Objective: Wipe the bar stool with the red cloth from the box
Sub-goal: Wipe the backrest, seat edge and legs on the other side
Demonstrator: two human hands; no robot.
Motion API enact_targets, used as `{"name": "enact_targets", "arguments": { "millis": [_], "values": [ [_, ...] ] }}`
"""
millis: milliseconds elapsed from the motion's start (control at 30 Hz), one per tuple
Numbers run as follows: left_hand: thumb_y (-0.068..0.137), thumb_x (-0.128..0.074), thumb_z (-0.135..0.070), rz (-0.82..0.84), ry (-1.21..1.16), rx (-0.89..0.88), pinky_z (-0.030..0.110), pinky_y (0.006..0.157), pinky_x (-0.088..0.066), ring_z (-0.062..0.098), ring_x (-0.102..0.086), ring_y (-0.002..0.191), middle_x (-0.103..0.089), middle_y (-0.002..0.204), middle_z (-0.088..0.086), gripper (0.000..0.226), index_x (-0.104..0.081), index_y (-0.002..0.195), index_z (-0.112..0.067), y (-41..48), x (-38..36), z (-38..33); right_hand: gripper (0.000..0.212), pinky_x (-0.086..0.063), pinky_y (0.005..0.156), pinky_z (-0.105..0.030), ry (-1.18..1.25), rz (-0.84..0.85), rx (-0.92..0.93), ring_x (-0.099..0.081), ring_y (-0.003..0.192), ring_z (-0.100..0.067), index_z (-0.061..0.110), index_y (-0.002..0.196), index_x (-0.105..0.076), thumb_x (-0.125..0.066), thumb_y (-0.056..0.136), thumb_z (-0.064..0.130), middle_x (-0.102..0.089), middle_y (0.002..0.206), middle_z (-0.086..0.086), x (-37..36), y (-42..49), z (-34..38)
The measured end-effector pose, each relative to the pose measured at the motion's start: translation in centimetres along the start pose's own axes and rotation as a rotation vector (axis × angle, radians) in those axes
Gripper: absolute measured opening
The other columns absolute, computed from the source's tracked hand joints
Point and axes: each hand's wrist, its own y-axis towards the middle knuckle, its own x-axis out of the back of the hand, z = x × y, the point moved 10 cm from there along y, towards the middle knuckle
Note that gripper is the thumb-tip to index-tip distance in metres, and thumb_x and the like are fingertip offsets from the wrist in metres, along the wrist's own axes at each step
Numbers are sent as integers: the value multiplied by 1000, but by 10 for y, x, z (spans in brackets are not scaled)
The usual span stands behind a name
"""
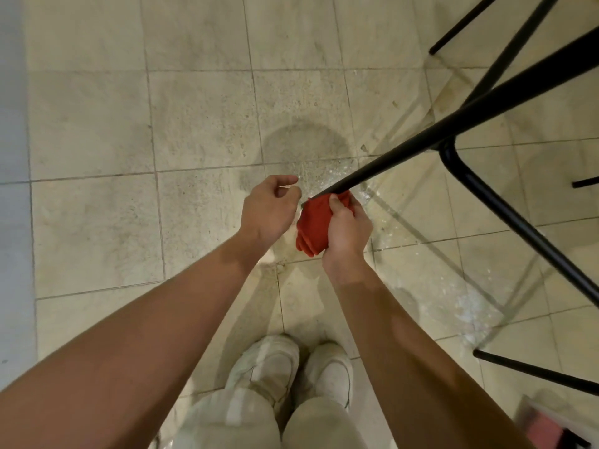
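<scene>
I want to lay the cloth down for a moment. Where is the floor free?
Free: the tiled floor between the left hand and the grey strip, and the tiles beyond that hand. Crowded: to the right, among the black stool legs; near you, the white shoes.

Warm yellowish indoor light, med bright and fairly even across the floor tiles [201, 124], no hard glare. Src seems overhead and a bit behind me: soft shadows of my forearms [181, 322] fall on the tiles near the shoes [291, 367]. A round dim patch [304, 144] sits further ahead, can't tell shadow vs stain. At right the stool legs [486, 102] throw faint doubled streaks on the floor. I see the red cloth [312, 225] saturated, folds still readable. Grout lines bow toward the edges, wide-angle. Left edge goes grey-blue, washed out. Btm right corner and the trousers [233, 422] are soft, out of focus.
</scene>
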Motion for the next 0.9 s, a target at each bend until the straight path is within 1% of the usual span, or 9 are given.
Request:
{"name": "enact_targets", "arguments": {
  "millis": [100, 233, 333, 433, 533, 567, 667, 733, 900],
  "values": [
    [91, -53, -23, -3, 7, -24, 12, 66, -43, 1, -54, 68, -59, 81, -14, 30, -61, 119, -24, -14, 5, -23, 25, -46, 99, -45, -4, -6, 113, -60, 106, -15, 22, 114, -65, -60, 89, 20, -67, 108, 5, 16, -19, 32],
    [91, -53, -23, 31, 19, -83, 5, 61, -41, -1, -56, 74, -63, 92, -9, 27, -61, 117, -25, -34, 5, -58, 31, -44, 102, -42, 5, -55, 266, -58, 111, -13, 24, 120, -63, -61, 89, 21, -66, 113, 8, 31, -45, 69],
    [90, -55, -25, 36, 45, -132, 10, 69, -43, 3, -59, 83, -63, 97, -8, 25, -62, 113, -29, -49, 9, -81, 33, -43, 103, -44, -30, -59, 253, -57, 112, -16, 23, 122, -61, -60, 89, 21, -65, 116, 5, 31, -58, 82],
    [89, -55, -25, 27, 61, -149, 19, 72, -44, 8, -57, 82, -60, 91, -11, 23, -63, 110, -30, -61, 18, -95, 27, -42, 103, -44, -70, -40, 173, -57, 108, -18, 21, 115, -64, -61, 89, 20, -65, 111, 4, 36, -66, 98],
    [90, -55, -24, 22, 84, -162, 15, 69, -41, 4, -56, 79, -60, 87, -12, 22, -63, 110, -29, -71, 24, -105, 13, -45, 99, -45, -2, -26, 203, -60, 102, -17, 25, 100, -65, -63, 88, 23, -66, 102, 6, 47, -80, 111],
    [90, -55, -23, 20, 88, -165, 13, 68, -40, 2, -56, 78, -60, 86, -13, 22, -64, 110, -28, -73, 25, -107, 14, -46, 99, -45, 10, -20, 231, -60, 103, -17, 26, 102, -65, -64, 87, 23, -66, 103, 7, 50, -84, 111],
    [90, -55, -23, 25, 117, -177, 10, 67, -38, 1, -55, 78, -59, 85, -14, 21, -64, 109, -28, -83, 26, -115, 30, -46, 100, -42, -48, -4, 305, -58, 107, -14, 24, 119, -61, -63, 89, 22, -64, 110, 10, 48, -93, 111],
    [90, -55, -24, 22, 133, -179, 12, 68, -40, 2, -56, 79, -59, 87, -14, 21, -64, 109, -28, -85, 28, -117, 36, -44, 102, -41, -97, 21, 278, -57, 110, -15, 23, 126, -59, -61, 90, 20, -64, 116, 7, 41, -89, 109],
    [89, -55, -25, 15, 160, -178, 16, 70, -42, 5, -56, 81, -59, 89, -12, 20, -64, 107, -29, -87, 30, -119, 37, -45, 101, -41, -73, -30, 298, -56, 109, -14, 23, 126, -58, -62, 89, 23, -62, 116, 7, 51, -94, 114]
  ]
}}
